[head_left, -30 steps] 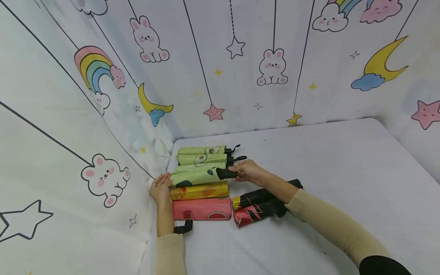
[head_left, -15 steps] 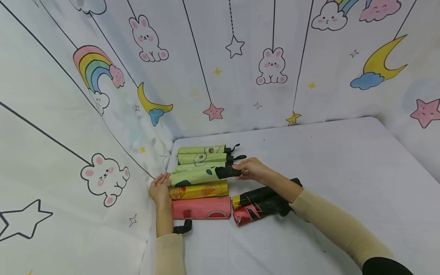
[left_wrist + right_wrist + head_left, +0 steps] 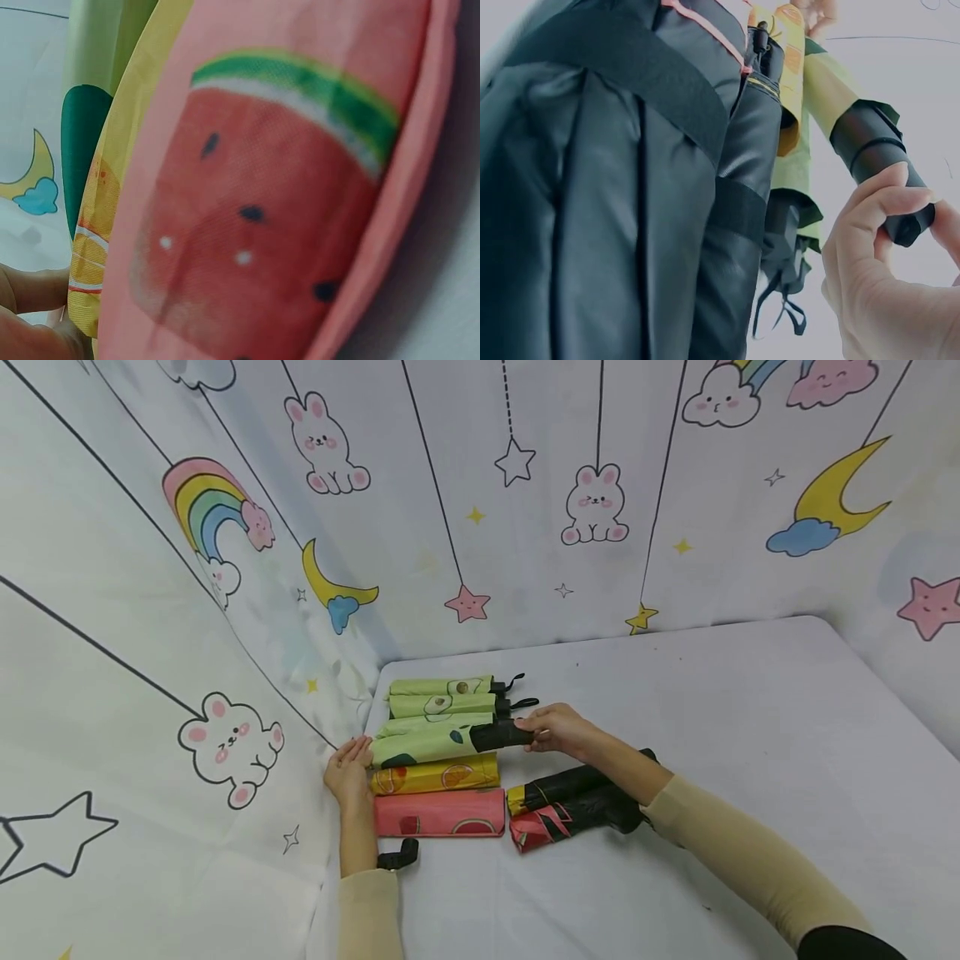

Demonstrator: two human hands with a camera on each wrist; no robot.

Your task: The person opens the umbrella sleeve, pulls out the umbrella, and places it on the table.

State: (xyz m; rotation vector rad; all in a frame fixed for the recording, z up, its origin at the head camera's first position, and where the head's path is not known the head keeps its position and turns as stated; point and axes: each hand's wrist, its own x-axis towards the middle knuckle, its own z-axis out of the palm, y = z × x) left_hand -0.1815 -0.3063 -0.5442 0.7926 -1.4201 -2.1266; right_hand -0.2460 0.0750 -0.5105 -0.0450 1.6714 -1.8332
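In the head view my left hand (image 3: 349, 777) holds the left end of a green avocado-print umbrella cover (image 3: 423, 745). My right hand (image 3: 558, 729) pinches the tip of a black folded umbrella (image 3: 498, 736) that sticks out of the cover's right end. The right wrist view shows the thumb and fingers of my right hand (image 3: 892, 277) around that black end (image 3: 907, 225). Just in front lie a yellow orange-print cover (image 3: 435, 774) and a pink watermelon-print cover (image 3: 438, 814). The pink cover (image 3: 255, 202) hides most of my left hand (image 3: 34, 300) in the left wrist view.
Two black folded umbrellas, one with yellow trim (image 3: 551, 791) and one with pink trim (image 3: 566, 820), lie under my right forearm. Behind the held cover are more green avocado-print umbrellas (image 3: 442, 705) with black handles and straps. A printed cloth wall (image 3: 510, 552) borders the white table (image 3: 712, 710).
My right hand has moved a little to the right, and more of the black umbrella shows outside the green cover. My left hand stays at the cover's left end.
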